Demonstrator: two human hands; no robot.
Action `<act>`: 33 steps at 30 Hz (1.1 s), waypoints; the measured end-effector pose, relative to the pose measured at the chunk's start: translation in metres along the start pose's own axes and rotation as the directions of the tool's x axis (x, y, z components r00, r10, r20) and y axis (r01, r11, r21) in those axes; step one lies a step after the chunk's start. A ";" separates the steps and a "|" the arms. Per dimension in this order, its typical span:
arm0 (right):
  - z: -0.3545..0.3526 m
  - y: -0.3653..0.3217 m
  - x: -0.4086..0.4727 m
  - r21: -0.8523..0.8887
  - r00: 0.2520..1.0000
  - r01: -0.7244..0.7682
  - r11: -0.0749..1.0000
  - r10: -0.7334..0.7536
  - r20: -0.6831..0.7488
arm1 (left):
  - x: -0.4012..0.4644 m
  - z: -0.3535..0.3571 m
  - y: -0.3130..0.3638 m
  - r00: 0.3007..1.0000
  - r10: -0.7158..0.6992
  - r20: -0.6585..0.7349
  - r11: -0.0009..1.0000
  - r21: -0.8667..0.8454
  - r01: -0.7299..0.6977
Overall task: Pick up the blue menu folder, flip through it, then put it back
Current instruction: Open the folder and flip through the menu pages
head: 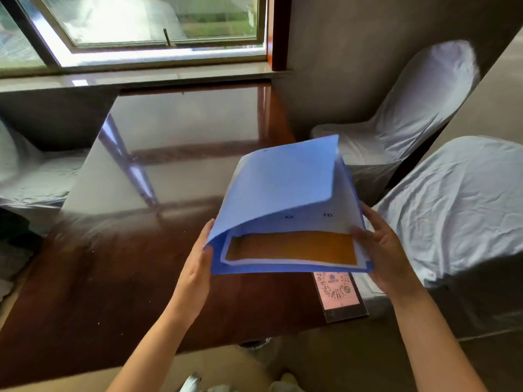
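The left hand (pixel 198 267) grips the near left edge of the blue menu folder (pixel 283 188), fingers curled under it and out of sight, the thumb side pressed against the edge; the right hand (pixel 382 250) holds the near right corner, its thumb lying on the inner page and its fingers spread loosely along the right edge; both hands are closed on the folder, which hangs in the air above the near right part of the surface (pixel 127 264), not touching it. The front cover is bent up and back in a curve, and beneath it a pale page shows small printed numbers and an orange panel (pixel 294 247) near the bottom.

The surface is dark red-brown, glossy, and mirrors the window (pixel 141 21); a clear stand with a pink code card (pixel 336 290) lies at its near right edge, partly under the folder. Two chairs in white covers stand to the right, one near (pixel 458 199), one farther off (pixel 410 103); another white-covered seat (pixel 28 176) sits at the left. A grey wall rises at the far right, beside the window.
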State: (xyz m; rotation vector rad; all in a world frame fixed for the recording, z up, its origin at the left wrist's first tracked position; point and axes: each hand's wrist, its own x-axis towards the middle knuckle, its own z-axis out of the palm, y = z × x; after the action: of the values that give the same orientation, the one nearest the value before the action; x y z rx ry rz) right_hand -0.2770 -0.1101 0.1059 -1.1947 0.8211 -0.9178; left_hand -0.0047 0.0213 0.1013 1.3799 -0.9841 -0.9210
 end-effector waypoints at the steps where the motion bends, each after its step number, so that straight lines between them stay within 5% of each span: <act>1: -0.006 0.000 -0.002 -0.005 1.000 -0.001 1.000 0.001 -0.004 | -0.001 0.003 -0.001 0.999 -0.036 -0.017 0.991 -0.126 0.033; 4: -0.016 0.001 -0.007 0.001 1.000 0.017 1.000 -0.016 -0.019 | 0.003 0.009 -0.001 0.993 -0.098 -0.061 0.932 -0.356 0.070; 10: -0.026 -0.003 -0.003 0.020 0.988 0.092 0.996 -0.089 -0.126 | 0.016 0.004 0.023 0.996 -0.087 -0.013 0.956 -0.283 0.080; 17: -0.039 -0.008 -0.006 -0.070 0.997 -0.055 0.996 0.052 -0.051 | 0.012 0.003 0.003 0.928 -0.371 -0.029 0.784 -0.546 0.296; 22: -0.040 -0.015 -0.007 -0.140 0.994 -0.095 0.986 0.101 0.033 | 0.008 0.001 -0.003 0.927 -0.371 -0.058 0.789 -0.545 0.282; 29: -0.029 -0.014 -0.003 -0.248 0.997 -0.029 0.968 0.012 -0.070 | 0.006 0.011 -0.010 0.957 -0.280 -0.073 0.800 -0.569 0.190; 33: -0.022 -0.015 0.003 -0.383 0.982 -0.056 0.922 -0.019 -0.188 | 0.005 0.018 -0.015 0.934 -0.353 -0.051 0.750 -0.613 0.249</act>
State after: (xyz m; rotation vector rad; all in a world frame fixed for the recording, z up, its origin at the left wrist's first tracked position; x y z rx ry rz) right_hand -0.2980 -0.1239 0.1162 -1.4511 1.2067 -0.8864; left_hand -0.0194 0.0106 0.0855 1.0484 -0.2804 -1.2119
